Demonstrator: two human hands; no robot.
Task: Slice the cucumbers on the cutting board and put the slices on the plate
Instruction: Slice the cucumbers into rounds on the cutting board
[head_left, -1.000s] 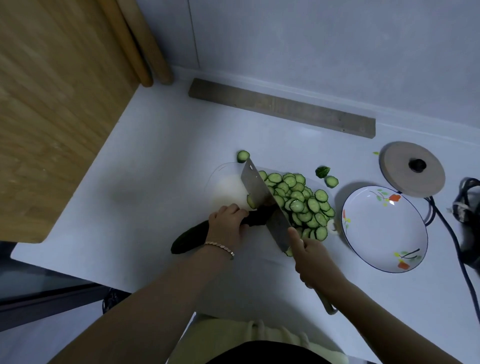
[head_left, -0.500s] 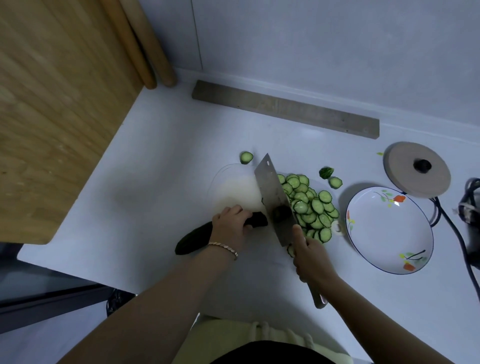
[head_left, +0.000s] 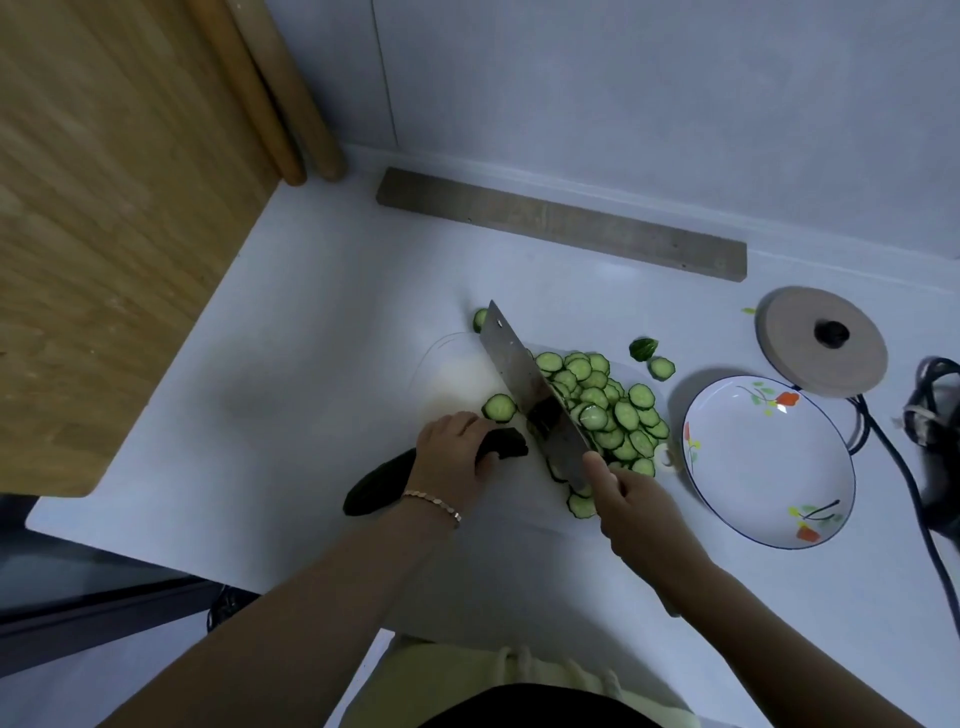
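Note:
A dark green cucumber (head_left: 376, 483) lies across the left edge of the white cutting board (head_left: 457, 371). My left hand (head_left: 452, 457) grips it near its cut end. My right hand (head_left: 631, 506) holds a cleaver (head_left: 524, 382) by the handle, its blade raised just right of the cut end. A pile of cucumber slices (head_left: 610, 410) covers the board's right side, and one slice (head_left: 500, 407) lies left of the blade. A white plate (head_left: 769, 462) with flower prints stands to the right with nothing on it.
Stray slices (head_left: 661, 368) and a cucumber end (head_left: 643, 348) lie off the board. A round lid (head_left: 821, 340) and black cables (head_left: 883, 447) are at the right. A grey strip (head_left: 561, 223) lies by the wall. A wooden panel (head_left: 104, 208) stands at left.
The cleaver has lifted off the cucumber and its blade has shifted slightly right. One fresh slice now lies left of the blade. My left hand still holds the cucumber.

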